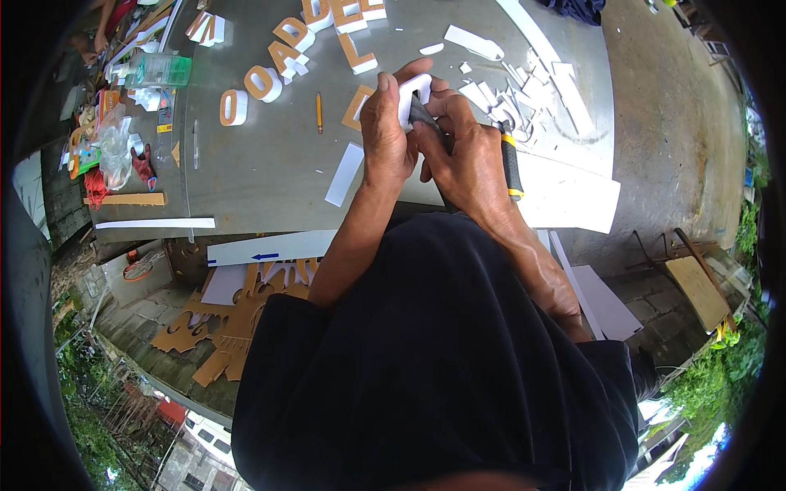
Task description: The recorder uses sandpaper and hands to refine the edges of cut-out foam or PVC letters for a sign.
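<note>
Gray concrete floor (671, 139) stretches off to the right of a broad metal-topped table (270, 180), with greenery showing at the edges of the view. Near the middle of the table's close side, just above its top, the person's two hands meet around a small white piece (406, 98) with an opening in it. The left hand (383, 135) has its fingers curled about the piece, gripping it from the left, thumb pointing up. The right hand (468, 151) is closed on a dark tool (423, 117), whose end sits at the opening; its exact kind is hard to tell. Just beside the right wrist is a black-and-yellow handle (512, 166), near a large white sheet (573, 196). White offcuts (509, 102) lie scattered beyond it. Ahead and to the left stand block letters (262, 84) with brown faces and white sides, and a pencil (319, 113) lies nearer. Farther left are a greenish clear bottle (164, 70) and a plastic bag (116, 147). Below the table edge, cut-out cardboard (237, 315) lies under a white board (303, 248) marked with a blue arrow.
</note>
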Demonstrator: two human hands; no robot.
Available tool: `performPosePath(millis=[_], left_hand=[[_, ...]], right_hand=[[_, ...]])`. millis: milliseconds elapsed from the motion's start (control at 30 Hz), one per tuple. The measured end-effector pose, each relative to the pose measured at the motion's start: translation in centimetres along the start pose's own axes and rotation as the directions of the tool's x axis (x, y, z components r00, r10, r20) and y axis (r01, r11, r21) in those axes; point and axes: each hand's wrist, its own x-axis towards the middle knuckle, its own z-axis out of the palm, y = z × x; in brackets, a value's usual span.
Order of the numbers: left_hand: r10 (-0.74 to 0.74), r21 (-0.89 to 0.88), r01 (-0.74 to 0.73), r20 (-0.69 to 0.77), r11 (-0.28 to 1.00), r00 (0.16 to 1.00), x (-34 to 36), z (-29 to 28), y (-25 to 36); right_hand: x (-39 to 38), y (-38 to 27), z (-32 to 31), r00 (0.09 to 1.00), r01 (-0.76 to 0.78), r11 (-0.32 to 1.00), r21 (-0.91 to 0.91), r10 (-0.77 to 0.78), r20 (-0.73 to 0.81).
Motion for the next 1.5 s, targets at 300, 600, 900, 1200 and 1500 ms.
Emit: performPosePath(millis=[300, 600, 900, 1200, 1500], left_hand=[[0.049, 0.061, -0.053, 0.061, 0.997, 0.997, -0.1, -0.8, -0.6], [0.092, 0.074, -0.089, -0.049, 0.993, 0.995, -1.1, 0.1, 0.1], [0.127, 0.161, -0.125, 0.000, 0.979, 0.992, -1.0, -0.4, 0.0], [0.103, 0.132, -0.108, 0.042, 0.985, 0.994, -1.1, -0.6, 0.1], [0.057, 0.205, -0.069, 0.064, 0.976, 0.996, -0.5, -1.3, 0.9]], right_hand=[[-0.1, 0.3, -1.4, 0.930, -0.303, 0.903, 0.305, 0.209, 0.303], [-1.6, 0.6, 0.2, 0.983, -0.178, 0.917, 0.358, 0.146, 0.114], [-1.1, 0.3, 0.0, 0.977, -0.200, 0.884, 0.423, 0.150, 0.149], [-0.9, -0.3, 0.0, 0.976, -0.176, 0.952, 0.252, 0.135, 0.170], [-2.1, -1.1, -2.1, 0.961, -0.103, 0.994, 0.045, 0.087, 0.264]])
